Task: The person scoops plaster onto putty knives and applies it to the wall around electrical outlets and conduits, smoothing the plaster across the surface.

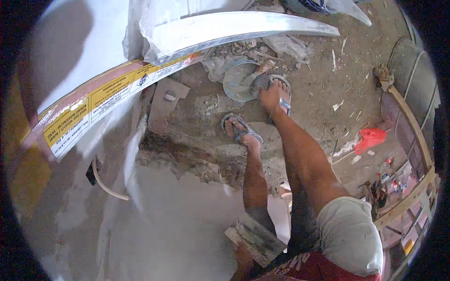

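Observation:
At the bottom, left of my red shirt, my left hand [242, 259] is closed on a flat rectangular plastering trowel [257, 238]; its fingers are partly hidden behind the tool. The trowel's broad grey face is smeared and tilted, in front of my left leg. Beneath and left of it spreads a smooth grey plastered surface [173, 220], with a rough, broken upper edge. My right hand is not in the picture. Beyond my sandalled feet, a pale blue basin [234, 77] holds grey residue, and a wooden-handled tool [265, 66] leans in it.
A long yellow and white carton [112, 98] lies at the left, with a white curved panel [234, 23] and plastic film above it. A bent pale hose [105, 185] sticks out below. Scraps and a red plastic bag [370, 140] litter the dirt. Wooden framing [412, 122] stands at right.

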